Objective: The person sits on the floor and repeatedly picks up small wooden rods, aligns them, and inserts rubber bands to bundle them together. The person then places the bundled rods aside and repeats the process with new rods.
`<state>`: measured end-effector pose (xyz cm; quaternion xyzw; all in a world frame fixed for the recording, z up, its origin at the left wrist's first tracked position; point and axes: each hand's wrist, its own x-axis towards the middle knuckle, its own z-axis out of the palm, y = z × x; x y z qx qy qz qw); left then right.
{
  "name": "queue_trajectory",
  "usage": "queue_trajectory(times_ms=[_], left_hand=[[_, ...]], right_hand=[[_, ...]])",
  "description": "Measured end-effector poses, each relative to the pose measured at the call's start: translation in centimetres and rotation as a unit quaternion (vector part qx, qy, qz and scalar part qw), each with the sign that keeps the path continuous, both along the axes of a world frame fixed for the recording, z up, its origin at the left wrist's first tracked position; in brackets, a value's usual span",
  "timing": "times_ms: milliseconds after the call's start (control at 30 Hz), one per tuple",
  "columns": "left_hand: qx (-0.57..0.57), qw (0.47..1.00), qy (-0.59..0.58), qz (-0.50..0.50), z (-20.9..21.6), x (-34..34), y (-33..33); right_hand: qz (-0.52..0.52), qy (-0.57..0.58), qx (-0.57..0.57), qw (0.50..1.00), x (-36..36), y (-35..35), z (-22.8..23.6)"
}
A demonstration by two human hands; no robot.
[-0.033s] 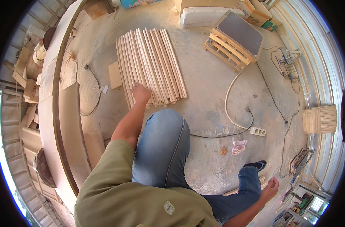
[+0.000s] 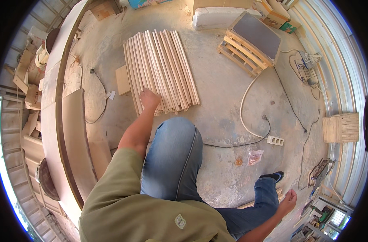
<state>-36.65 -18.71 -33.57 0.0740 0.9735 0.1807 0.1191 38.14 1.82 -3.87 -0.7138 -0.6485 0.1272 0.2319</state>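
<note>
Left hand on wooden rods stretching ahead.
Its grip cannot be told; the right hand, well apart, is curled narrow.

- Stripes of cream, tan and pinkish beige are formed by the wooden sticks at eleven o'clock.
- The shirt, toward seven o'clock, is coloured plain olive green, broken by one pale patch.
- Faded mid-blue is shown by the jeans.
- At one o'clock, a honey-yellow slatted stand is topped by a dark grey panel.
- The grey floor is mottled with whitish blotches and marked by an orange-brown stain toward four.
</note>
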Motion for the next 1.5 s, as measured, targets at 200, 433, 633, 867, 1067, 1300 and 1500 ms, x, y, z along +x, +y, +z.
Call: queue_trajectory(times_ms=[200,433,633,867,1067,1300,1500], left_hand=[[-0.002,0.999,-0.048,0.014,0.3,-2.7,-0.1],[-0.006,0.993,-0.114,0.016,1.0,-4.2,-0.2],[-0.009,0.999,-0.04,-0.017,0.9,-3.4,0.7],[-0.087,0.982,0.093,-0.142,-1.5,1.2,2.9],[-0.086,0.983,0.085,-0.139,-1.5,1.0,3.2],[-0.102,0.982,0.085,-0.138,-2.0,0.9,3.4],[-0.104,0.983,0.078,-0.132,-1.9,0.9,3.7]], right_hand=[[0.003,-0.067,-0.024,0.997,-0.9,0.5,-0.3],[0.024,-0.069,-0.023,0.997,-2.0,0.6,-0.5],[0.091,0.006,-0.07,0.993,-10.4,-0.2,-4.0],[0.335,0.146,-0.246,0.898,-37.7,-1.9,-22.3],[0.349,-0.025,-0.197,0.916,-56.5,0.1,-31.9],[0.326,-0.052,-0.304,0.894,-62.0,1.0,-34.1],[0.342,-0.006,-0.341,0.876,-62.8,2.1,-34.4]])
